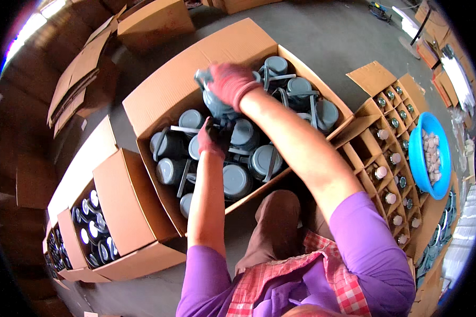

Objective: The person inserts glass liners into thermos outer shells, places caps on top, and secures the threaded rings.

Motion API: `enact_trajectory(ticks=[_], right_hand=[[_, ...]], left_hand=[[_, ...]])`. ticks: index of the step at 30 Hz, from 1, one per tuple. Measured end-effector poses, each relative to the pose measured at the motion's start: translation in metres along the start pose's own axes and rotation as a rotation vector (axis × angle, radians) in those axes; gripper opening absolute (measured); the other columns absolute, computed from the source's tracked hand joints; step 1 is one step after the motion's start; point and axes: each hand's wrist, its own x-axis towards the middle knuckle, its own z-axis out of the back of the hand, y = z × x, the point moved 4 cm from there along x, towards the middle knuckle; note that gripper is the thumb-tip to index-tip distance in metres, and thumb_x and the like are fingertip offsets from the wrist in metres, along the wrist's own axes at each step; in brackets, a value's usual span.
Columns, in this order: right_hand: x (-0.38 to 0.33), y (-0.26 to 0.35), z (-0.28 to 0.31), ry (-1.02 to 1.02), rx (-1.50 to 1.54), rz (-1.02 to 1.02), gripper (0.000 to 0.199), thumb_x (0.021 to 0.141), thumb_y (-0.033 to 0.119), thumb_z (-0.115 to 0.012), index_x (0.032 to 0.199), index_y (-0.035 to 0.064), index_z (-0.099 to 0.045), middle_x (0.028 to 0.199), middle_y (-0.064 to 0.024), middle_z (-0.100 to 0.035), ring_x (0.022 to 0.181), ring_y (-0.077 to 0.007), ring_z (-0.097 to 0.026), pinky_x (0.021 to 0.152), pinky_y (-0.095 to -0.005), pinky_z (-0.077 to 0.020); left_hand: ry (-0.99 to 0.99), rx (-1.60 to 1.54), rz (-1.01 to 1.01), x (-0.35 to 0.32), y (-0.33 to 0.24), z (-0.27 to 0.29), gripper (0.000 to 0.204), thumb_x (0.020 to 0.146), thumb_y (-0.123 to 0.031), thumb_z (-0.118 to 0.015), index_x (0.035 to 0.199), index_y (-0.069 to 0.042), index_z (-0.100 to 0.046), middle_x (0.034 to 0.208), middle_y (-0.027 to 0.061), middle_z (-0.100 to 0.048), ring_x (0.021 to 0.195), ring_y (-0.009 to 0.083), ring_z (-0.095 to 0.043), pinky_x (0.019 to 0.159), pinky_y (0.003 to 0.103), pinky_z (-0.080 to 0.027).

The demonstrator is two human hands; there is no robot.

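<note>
A large open cardboard box (195, 63) in front of me is packed with several bottles (237, 179) that have round grey lids and strap handles. Over the middle of the box, my right hand (231, 83), in a red glove, is closed around the upper end of one tilted grey bottle (217, 104). Just below it is my left hand (214, 138), in a red glove with a dark palm. Its thumb points up and its fingers curl at the lower end of that bottle, partly hidden among the lids.
Right of the box, a divided carton (360, 145) holds several clear-topped bottles. A blue basin (415, 153) of small pale pieces rests on its edge. At left stand more open cartons (124, 206) of dark bottles. Flattened cardboard (76, 84) leans farther back on the grey floor (322, 31).
</note>
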Motion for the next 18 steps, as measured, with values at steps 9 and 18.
enact_trajectory(ticks=[9, 18], right_hand=[[-0.059, -0.071, -0.155, 0.015, 0.153, 0.299, 0.032, 0.078, 0.032, -0.06, 0.098, 0.008, -0.063, 0.098, -0.0149, -0.064, 0.098, -0.0301, -0.059, 0.085, -0.0433, -0.0465], [-0.184, -0.129, -0.039, 0.387, 0.233, 0.354, 0.044, 0.076, 0.035, -0.066, 0.111, 0.0095, -0.059, 0.102, -0.0157, -0.06, 0.095, -0.0335, -0.057, 0.086, -0.0418, -0.0453]], left_hand=[[-0.162, 0.118, -0.28, 0.024, -0.152, -0.085, 0.046, 0.08, -0.011, -0.066, 0.122, -0.001, -0.052, 0.113, 0.0109, -0.06, 0.101, 0.0201, -0.058, 0.086, 0.029, -0.046], [0.101, 1.427, -0.166, 0.092, -0.067, -0.227, 0.039, 0.073, -0.034, -0.065, 0.103, -0.01, -0.06, 0.104, 0.0114, -0.059, 0.101, 0.0287, -0.055, 0.087, 0.042, -0.041]])
